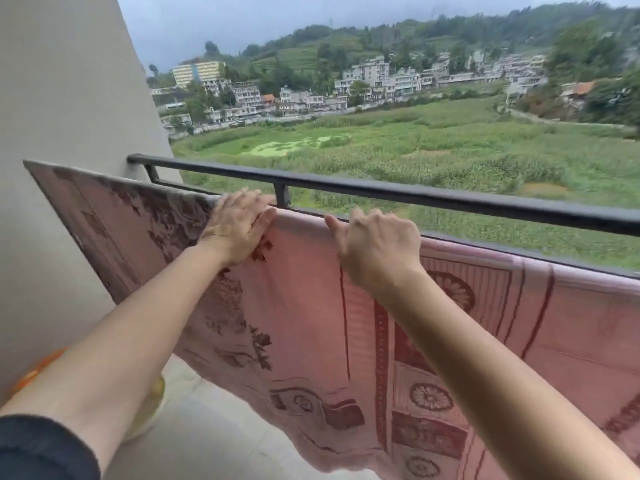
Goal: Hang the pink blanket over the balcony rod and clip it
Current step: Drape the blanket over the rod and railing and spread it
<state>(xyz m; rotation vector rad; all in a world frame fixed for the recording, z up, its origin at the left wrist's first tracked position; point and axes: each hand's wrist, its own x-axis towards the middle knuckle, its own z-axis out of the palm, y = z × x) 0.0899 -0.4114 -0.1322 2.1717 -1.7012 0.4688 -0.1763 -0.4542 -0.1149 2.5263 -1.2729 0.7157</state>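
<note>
The blanket (304,306) already hangs over the rod, a lower bar that runs just inside and below the black railing (415,195). The rod itself is hidden under the cloth along most of its run. The blanket's long axis follows it, from the wall (69,98) at the far left down to the right edge of the view, and its near half falls toward the balcony floor (214,427). The fold line along the top is the place the coming move turns on, and it lies straight ahead of both hands.

The left hand (239,230) rests flat on that fold, fingers spread and laid over the top, beside the railing's upright post. The right hand (375,249) sits on the fold just to the right, fingers curled over the top edge so that they appear to pinch the cloth, though the fingertips are out of sight behind the fold. The two hands are near each other, with a short stretch of bare fold between them.

No clip shows anywhere in view, so the clipping step looks not yet done. To the left of the left hand the cloth stretches taut toward the wall; that end lies nearer the left hand, the long right-hand stretch nearer the right.
</note>
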